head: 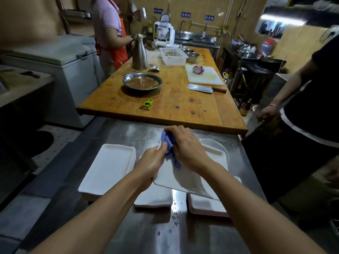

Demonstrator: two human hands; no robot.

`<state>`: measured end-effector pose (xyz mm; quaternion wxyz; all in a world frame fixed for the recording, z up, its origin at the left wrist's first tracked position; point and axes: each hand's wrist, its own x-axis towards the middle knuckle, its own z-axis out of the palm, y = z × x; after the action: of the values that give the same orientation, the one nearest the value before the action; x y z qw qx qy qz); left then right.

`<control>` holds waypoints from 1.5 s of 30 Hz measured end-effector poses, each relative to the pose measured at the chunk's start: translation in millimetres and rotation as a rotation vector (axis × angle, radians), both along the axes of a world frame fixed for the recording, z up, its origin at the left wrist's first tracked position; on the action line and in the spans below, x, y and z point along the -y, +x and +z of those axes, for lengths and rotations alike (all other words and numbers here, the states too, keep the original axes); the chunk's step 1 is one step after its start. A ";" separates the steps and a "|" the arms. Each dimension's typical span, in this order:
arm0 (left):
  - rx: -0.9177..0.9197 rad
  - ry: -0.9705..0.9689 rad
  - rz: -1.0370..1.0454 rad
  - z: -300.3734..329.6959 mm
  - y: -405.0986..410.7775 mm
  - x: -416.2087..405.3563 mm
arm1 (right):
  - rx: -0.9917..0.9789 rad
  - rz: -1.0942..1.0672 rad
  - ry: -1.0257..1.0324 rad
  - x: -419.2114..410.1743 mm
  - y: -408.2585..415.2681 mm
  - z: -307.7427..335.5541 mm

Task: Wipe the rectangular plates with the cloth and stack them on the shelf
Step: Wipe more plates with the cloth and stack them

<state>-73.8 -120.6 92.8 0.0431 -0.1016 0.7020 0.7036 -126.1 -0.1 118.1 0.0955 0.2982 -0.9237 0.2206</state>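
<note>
left hand: grips the left edge of a white rectangular plate, holding it tilted above the steel worktop.
right hand: clenched on a blue cloth, pressed against the plate's far end.
plate stacks: one stack to the left, another lower right, a third under the held plate, all on the worktop.
beyond: wooden table with a metal pan, cleaver, green peeler.
</note>
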 end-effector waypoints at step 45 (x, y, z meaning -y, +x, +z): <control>0.458 0.133 0.164 10.3 -22.1 -2.3 | -0.237 -0.792 -0.721 -76.6 11.2 -1.4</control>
<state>-95.9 -118.3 103.1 0.1504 -0.3116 0.6154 0.7082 -114.8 76.6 116.7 0.3708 -0.1014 -0.8140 0.4354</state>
